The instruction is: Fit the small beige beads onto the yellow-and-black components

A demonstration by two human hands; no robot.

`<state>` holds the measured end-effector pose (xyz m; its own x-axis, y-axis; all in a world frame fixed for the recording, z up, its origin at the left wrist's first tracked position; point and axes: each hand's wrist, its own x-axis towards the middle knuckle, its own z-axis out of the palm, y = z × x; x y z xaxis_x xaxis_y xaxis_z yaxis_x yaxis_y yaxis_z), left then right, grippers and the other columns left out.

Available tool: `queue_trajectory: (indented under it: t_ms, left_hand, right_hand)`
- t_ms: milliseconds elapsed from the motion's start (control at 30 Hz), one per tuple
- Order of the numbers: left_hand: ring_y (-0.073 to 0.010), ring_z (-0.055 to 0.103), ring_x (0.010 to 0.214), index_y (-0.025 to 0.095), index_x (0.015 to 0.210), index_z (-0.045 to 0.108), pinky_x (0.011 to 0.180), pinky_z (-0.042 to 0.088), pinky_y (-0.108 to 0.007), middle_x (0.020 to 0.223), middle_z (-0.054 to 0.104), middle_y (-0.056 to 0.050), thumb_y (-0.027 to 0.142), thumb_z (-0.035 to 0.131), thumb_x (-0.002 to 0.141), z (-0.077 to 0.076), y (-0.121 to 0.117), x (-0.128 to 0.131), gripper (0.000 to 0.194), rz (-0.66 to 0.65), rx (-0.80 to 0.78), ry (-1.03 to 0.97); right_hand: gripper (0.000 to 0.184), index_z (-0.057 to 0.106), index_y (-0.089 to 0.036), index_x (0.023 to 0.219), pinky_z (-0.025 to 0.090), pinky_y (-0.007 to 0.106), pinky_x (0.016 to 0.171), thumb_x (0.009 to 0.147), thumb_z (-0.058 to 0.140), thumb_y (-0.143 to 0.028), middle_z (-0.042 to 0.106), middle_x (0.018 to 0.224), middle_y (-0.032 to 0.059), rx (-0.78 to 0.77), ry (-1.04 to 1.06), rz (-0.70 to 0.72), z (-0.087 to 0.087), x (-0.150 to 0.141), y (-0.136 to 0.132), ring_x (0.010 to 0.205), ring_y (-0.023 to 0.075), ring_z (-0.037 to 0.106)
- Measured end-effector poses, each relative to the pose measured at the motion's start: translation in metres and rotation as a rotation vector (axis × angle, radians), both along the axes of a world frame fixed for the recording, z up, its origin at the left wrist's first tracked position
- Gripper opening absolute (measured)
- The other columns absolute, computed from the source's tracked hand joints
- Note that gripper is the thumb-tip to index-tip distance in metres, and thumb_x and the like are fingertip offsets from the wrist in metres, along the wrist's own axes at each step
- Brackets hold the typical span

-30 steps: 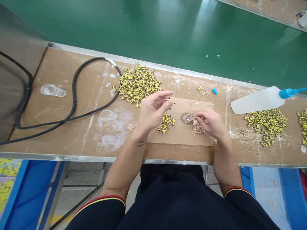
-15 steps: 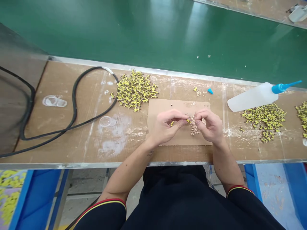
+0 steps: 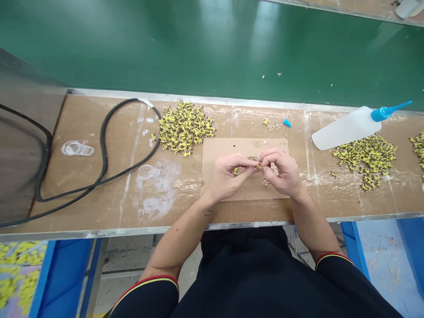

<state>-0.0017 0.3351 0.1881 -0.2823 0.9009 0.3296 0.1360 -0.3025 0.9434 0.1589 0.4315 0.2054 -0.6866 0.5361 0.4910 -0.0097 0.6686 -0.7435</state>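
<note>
Above a flat cardboard sheet (image 3: 245,191), both hands meet at their fingertips. My left hand (image 3: 230,176) pinches a small yellow piece (image 3: 259,167) between thumb and forefinger. Another bit of yellow (image 3: 236,171) shows by its curled fingers. The fingertips of my right hand (image 3: 281,171) are closed against the same spot; whatever they pinch is too small and covered to make out. Small pale pieces (image 3: 265,182) lie on the cardboard, partly hidden under the right hand. Just behind the fingertips shows a greyish curved edge (image 3: 253,157), mostly covered.
Heaps of small yellow-and-dark pieces lie left (image 3: 185,128) and right (image 3: 366,159). A white squeeze bottle (image 3: 347,128) with a blue nozzle rests by the right heap. A blue cap (image 3: 287,123) lies behind the cardboard. A black cable (image 3: 104,132) loops at left, near clear plastic cups (image 3: 77,148).
My right hand has moved slightly left, so its fingertips now meet those of my left hand at the yellow piece. The view has shifted a little.
</note>
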Motion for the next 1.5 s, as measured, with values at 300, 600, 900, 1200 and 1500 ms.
queue_trajectory:
  t_ms: [300,600,900,1200,1500]
  left_hand:
    - [-0.0139,0.073,0.074,0.021,0.094,0.079,0.069,0.058,-0.026,0.084,0.080,-0.004,0.019,0.075,0.089,0.001,0.000,-0.001,0.007,0.006,0.022,0.084]
    - [-0.0146,0.079,0.088,0.022,0.136,0.058,0.091,0.064,-0.028,0.094,0.080,-0.001,0.014,0.067,0.093,-0.006,-0.007,0.007,0.045,0.137,0.164,0.292]
    - [-0.0168,0.079,0.097,0.028,0.149,0.043,0.094,0.065,-0.031,0.096,0.077,0.000,0.015,0.067,0.095,-0.015,-0.009,0.016,0.061,0.229,0.205,0.300]
    - [-0.0141,0.076,0.087,0.023,0.127,0.065,0.081,0.063,-0.025,0.088,0.075,-0.002,0.031,0.073,0.093,-0.014,-0.002,0.011,0.036,0.086,0.061,-0.118]
    - [-0.0130,0.069,0.071,0.017,0.087,0.071,0.067,0.054,-0.024,0.079,0.074,-0.004,0.030,0.071,0.091,-0.012,0.002,-0.004,0.013,0.040,-0.034,0.056]
  right_hand:
    - [0.012,0.060,-0.023,0.086,0.054,0.029,0.064,0.090,0.057,-0.012,0.069,0.086,0.0029,0.045,-0.005,-0.001,-0.002,-0.002,0.001,0.075,0.0151,0.065]
    - [0.012,0.059,-0.023,0.081,0.054,0.029,0.066,0.085,0.058,-0.012,0.069,0.088,0.0028,-0.077,-0.022,0.004,-0.006,-0.003,-0.002,0.076,0.0151,0.065]
    - [0.016,0.057,-0.023,0.079,0.052,0.028,0.064,0.082,0.062,-0.008,0.066,0.084,0.0009,-0.113,0.073,-0.040,-0.011,-0.010,-0.010,0.074,0.0141,0.064]
    - [0.015,0.061,-0.025,0.111,0.060,0.030,0.070,0.097,0.065,-0.025,0.067,0.094,0.0029,-0.321,0.108,0.012,-0.016,-0.004,-0.012,0.080,0.0151,0.067]
    - [0.023,0.061,-0.026,0.116,0.063,0.030,0.070,0.095,0.071,-0.028,0.071,0.090,0.0013,-0.421,0.097,-0.030,-0.017,0.000,-0.013,0.077,0.0151,0.072]
